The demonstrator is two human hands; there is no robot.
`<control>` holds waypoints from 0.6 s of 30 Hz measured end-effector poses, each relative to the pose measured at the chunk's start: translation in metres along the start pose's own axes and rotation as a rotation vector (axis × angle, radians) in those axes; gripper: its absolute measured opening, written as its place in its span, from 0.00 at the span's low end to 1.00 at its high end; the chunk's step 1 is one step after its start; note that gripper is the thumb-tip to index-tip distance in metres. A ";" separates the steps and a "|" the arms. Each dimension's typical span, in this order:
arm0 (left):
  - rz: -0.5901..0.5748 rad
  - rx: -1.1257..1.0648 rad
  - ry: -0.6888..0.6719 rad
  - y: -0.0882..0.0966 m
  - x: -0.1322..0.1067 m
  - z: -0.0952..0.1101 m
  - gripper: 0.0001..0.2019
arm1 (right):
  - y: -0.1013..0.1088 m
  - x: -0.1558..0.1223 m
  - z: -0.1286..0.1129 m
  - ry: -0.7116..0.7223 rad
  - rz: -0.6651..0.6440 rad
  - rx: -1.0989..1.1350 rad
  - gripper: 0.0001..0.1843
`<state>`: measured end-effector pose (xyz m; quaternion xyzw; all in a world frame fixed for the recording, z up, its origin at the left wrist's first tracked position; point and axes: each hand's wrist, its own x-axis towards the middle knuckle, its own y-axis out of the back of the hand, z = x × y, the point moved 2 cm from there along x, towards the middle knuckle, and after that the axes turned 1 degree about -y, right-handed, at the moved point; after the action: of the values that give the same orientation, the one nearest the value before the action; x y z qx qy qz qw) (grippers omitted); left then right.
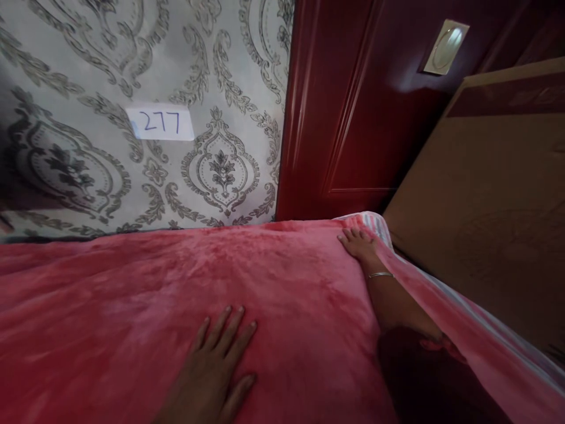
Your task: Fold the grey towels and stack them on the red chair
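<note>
A plush red-pink blanket [282, 277] covers the surface in front of me, with shaded streaks in its pile. My left hand [216, 359] lies flat on it at the bottom centre, fingers spread. Farther off, my right hand [359, 244] rests on the blanket near its far right corner, fingers spread and palm down. A thin bracelet [380, 275] circles the right wrist. Just beyond that hand, a striped white and grey layer [377, 227] shows at the corner and along the right edge.
Patterned grey wallpaper [220, 168] rises behind, bearing a white label [161, 122] handwritten "277". Right of it stands a dark red panelled door [326, 106] with a gold-coloured plate [445, 47]. A large cardboard box [489, 194] leans along the right side, close to the blanket's edge.
</note>
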<state>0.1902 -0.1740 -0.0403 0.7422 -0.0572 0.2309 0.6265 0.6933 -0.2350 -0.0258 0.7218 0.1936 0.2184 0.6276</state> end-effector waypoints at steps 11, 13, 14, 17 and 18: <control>-0.186 -0.141 0.092 0.003 0.000 0.007 0.33 | 0.004 0.005 0.024 -0.109 -0.015 0.056 0.35; -0.232 -0.195 0.127 0.005 0.002 0.008 0.32 | 0.012 -0.005 0.010 -0.130 -0.008 0.035 0.36; -0.253 -0.219 0.145 0.007 0.004 0.009 0.32 | 0.015 -0.014 0.004 -0.095 0.005 0.024 0.36; -0.298 -0.281 0.186 0.012 0.007 0.013 0.33 | 0.019 -0.057 -0.006 0.124 0.035 -0.025 0.37; -0.303 -0.300 0.194 0.014 0.008 0.016 0.33 | 0.020 -0.075 -0.003 0.195 0.028 -0.048 0.35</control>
<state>0.1962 -0.1903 -0.0261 0.6152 0.0817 0.1933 0.7599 0.6296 -0.2770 -0.0116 0.6846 0.2384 0.3008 0.6198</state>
